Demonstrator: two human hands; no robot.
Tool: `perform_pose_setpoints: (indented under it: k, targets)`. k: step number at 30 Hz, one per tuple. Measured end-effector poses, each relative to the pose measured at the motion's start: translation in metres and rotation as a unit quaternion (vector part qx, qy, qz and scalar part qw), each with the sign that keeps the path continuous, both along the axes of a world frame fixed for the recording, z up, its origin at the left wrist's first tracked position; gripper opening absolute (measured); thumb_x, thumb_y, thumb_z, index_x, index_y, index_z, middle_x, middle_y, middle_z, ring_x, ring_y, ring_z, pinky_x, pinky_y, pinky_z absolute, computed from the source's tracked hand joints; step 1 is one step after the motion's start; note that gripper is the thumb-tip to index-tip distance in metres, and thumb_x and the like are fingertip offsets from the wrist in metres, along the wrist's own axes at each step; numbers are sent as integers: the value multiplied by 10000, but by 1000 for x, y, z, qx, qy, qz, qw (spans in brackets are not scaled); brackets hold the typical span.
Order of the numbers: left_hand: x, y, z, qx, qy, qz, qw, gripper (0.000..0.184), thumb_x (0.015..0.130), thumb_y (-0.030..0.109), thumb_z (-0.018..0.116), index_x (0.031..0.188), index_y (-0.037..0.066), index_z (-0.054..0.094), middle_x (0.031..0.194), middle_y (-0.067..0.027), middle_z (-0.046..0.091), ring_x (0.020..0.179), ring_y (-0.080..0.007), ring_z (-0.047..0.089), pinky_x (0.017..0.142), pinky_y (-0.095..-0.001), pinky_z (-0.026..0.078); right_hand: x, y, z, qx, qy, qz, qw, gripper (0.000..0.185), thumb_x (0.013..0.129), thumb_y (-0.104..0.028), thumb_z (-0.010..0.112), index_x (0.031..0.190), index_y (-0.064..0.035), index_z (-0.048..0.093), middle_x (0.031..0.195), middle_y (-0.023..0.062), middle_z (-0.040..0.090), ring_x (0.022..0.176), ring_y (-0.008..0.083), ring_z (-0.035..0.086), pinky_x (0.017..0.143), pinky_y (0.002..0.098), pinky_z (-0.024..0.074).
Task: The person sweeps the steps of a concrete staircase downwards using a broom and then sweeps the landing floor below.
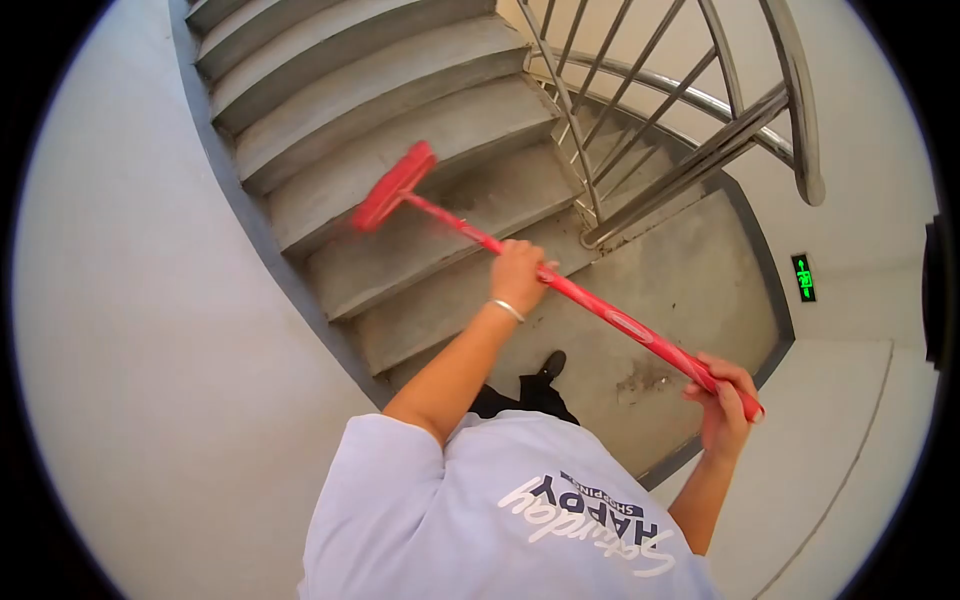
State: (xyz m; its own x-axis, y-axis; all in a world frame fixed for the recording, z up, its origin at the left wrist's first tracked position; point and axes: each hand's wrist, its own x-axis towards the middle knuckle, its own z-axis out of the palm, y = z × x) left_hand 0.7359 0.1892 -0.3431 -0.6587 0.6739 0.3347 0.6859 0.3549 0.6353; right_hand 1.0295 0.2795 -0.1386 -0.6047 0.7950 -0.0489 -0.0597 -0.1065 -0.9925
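A red broom slants across the view, its bristled head at the upper left over the concrete stairs. Motion slightly blurs the head, and I cannot tell whether it touches a step. Partway down the handle, my left hand is closed around it, with a pale bracelet on the wrist. My right hand grips the handle near its top end, at the lower right.
Concrete stairs rise at the upper left beside a white wall. A metal railing borders them on the right. Small debris lies on the landing, near my shoe. A green exit sign hangs on the wall.
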Motion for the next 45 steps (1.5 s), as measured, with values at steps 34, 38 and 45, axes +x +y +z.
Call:
perform_pose_setpoints:
  k: [34, 38, 45]
  targets:
    - [-114, 312, -56, -19, 56, -68, 996, 224, 750, 242, 715, 671, 82, 580, 770, -112, 575, 840, -349, 539, 721, -441, 461, -81, 255, -82, -63, 86, -73, 992, 208, 860, -52, 533, 1036, 50, 581, 1132, 250, 595, 816, 256, 668, 744, 384, 572]
    - [-120, 333, -50, -40, 47, -128, 990, 153, 720, 207, 708, 693, 97, 605, 811, -94, 594, 879, -325, 546, 735, -438, 469, -84, 229, -73, -23, 66, -125, 990, 208, 863, -62, 532, 1039, 43, 565, 1148, 261, 583, 815, 259, 667, 756, 398, 567]
    - [-113, 306, -28, -137, 59, -254, 956, 126, 663, 171, 708, 757, 108, 652, 882, -80, 626, 950, -290, 555, 779, -411, 490, -76, 149, -61, -15, 11, -208, 978, 225, 853, -93, 541, 1036, 36, 552, 1169, 268, 566, 842, 265, 656, 760, 401, 563]
